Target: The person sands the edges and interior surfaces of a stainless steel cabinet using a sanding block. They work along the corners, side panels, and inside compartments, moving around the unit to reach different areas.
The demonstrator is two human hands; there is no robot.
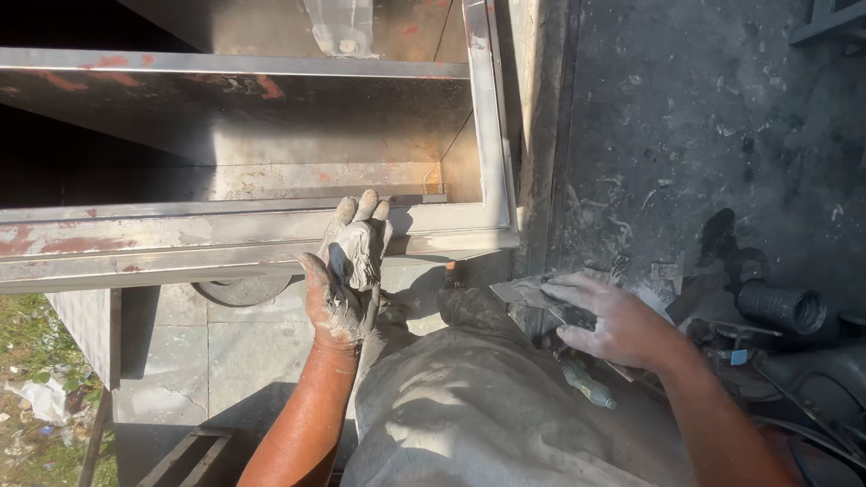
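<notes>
Across the upper left of the frame runs the steel cabinet frame, its rails streaked with rust-red patches and pale filler, an open shelf bay dark behind it. To its right, filling the upper right, lies the stained concrete floor. At bottom centre your dusty trouser leg is propped up as you crouch before the work.

Risks, as judged from here: the frame's thin front edge sits right at your fingertips, and a slip along it could cut skin that the putty coating hides from view. The wet filler could also drop off your palm onto the paving below, since nothing but your curled fingers keeps it there. At right, the clutter of hoses and the black ribbed pipe end lies close to your forearm and could snag it.

Your left hand, centre frame, is caked grey; its grip is half-curled around a lump of grey putty, fingertips touching the lower rail. Your right hand, centre right, is closed loosely on a putty knife, its handle pointing down toward the lower right, its blade end hidden under the fingers.
</notes>
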